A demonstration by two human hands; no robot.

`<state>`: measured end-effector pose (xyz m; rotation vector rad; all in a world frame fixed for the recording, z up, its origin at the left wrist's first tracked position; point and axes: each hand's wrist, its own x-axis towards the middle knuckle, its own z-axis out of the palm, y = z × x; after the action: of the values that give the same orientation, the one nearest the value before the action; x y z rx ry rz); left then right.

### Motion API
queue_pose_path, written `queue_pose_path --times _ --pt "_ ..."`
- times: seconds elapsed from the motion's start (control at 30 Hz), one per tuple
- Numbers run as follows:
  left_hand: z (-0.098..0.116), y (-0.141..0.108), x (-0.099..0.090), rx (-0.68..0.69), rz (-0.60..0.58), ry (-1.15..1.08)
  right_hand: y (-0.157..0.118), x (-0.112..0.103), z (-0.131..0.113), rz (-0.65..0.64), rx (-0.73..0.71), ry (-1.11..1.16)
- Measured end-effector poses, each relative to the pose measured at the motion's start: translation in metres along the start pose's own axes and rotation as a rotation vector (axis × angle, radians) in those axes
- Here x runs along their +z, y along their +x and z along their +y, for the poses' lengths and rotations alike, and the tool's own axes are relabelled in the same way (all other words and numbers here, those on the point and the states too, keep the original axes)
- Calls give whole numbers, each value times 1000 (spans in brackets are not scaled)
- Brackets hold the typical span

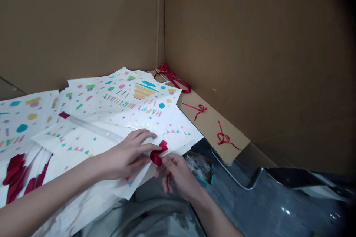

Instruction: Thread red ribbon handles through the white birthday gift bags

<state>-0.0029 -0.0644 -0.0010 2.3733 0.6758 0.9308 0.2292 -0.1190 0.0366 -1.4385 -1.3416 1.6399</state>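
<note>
As colorful "Happy Birthday" sheets (119, 100) spread across the left and center of the frame, a person works both bare hands around a folded red ribbon (156, 158) just below the middle of the picture. The left hand (128, 157) reaches in from the lower left, palm toward the paper, its fingers narrowed over the ribbon; whether they grip it or merely press on it, I cannot tell from where I stand. The right hand (179, 174), coming up from the lower right, pinches the ribbon's lower edge between thumb and forefinger, the other fingers loosely curled.

The ribbon lies between the two sets of fingertips, touching both, so neither hand is clearly nearer. Its longer line appears to slant from a flat end at the upper right to a rounded loop at the lower left, across the gap between the hands. A pale strip (94, 127) with a dark red end runs from left of center down toward the left hand. Two thin red bows (200, 109) (223, 139) rest on a tan board (235, 146) right of center, well apart from the right hand.
</note>
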Motion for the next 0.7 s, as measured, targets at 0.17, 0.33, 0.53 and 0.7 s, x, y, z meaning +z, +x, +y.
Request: queue_pose_path --times 0.17,0.33,0.53,0.7 --pt "5 3 5 16 6 -51 -7 -5 4 47 -3 35" --pt "9 5 10 28 -17 -52 -10 -10 7 116 -39 44" --pt "10 9 18 45 8 -54 2 1 10 191 -93 -7" --pt "8 5 4 17 66 -59 -6 1 3 227 -54 -63"
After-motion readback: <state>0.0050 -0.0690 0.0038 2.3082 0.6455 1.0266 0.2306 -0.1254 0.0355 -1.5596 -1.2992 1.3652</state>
